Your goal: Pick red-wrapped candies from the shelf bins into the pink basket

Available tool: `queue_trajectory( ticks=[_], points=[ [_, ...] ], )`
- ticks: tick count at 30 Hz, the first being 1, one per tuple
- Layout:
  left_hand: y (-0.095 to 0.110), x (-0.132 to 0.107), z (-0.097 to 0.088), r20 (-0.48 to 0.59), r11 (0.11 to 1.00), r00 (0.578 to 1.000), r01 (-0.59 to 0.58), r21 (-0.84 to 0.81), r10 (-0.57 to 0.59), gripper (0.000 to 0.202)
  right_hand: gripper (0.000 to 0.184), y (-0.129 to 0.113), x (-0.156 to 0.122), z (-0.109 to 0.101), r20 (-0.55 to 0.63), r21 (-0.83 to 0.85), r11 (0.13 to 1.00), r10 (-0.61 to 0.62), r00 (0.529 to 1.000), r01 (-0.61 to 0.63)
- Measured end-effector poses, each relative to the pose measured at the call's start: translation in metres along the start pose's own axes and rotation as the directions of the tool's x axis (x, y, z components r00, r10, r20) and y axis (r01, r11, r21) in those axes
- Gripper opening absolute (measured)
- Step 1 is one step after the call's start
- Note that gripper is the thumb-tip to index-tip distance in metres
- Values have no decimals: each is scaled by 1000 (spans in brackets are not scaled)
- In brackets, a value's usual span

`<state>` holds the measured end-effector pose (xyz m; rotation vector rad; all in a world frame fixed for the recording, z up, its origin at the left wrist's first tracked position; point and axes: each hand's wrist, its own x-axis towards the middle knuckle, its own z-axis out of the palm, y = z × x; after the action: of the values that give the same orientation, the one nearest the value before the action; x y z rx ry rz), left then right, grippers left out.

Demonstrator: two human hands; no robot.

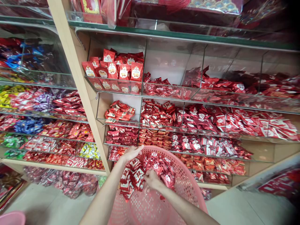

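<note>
A pink perforated plastic basket [187, 187] sits tilted in front of me, holding a heap of small red snack packets [161, 168]. My left hand [130, 153] rests at the basket's far rim with its fingers curled over the top of the heap. My right hand [152, 179] is inside the basket, fingers closed among the packets in the middle of the pile. Both forearms reach up from the bottom of the view.
Glass-fronted shelf bins [164, 93] filled with red wrapped sweets rise behind the basket. A wooden upright [79, 81] divides them from bins of mixed coloured sweets [35, 103] on the left. Another pink basket rim [11, 218] shows at bottom left. White floor [47, 203] lies below.
</note>
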<state>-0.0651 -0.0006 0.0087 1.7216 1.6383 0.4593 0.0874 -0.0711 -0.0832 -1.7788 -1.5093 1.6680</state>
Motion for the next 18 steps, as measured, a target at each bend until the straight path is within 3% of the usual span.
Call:
queue_trajectory(
  ticks=[5,8,18],
  points=[
    [-2,2,1,-3,1000,1000,-16,10,16,76,9,-7,-10,-1,102,329,938,81,992,-110],
    [-3,2,1,-1,1000,1000,-27,15,27,77,12,-9,-14,-1,97,456,878,117,988,-148],
    [-5,3,3,-2,999,999,-46,-7,46,75,19,0,-1,6,28,517,845,140,990,-134]
  ],
)
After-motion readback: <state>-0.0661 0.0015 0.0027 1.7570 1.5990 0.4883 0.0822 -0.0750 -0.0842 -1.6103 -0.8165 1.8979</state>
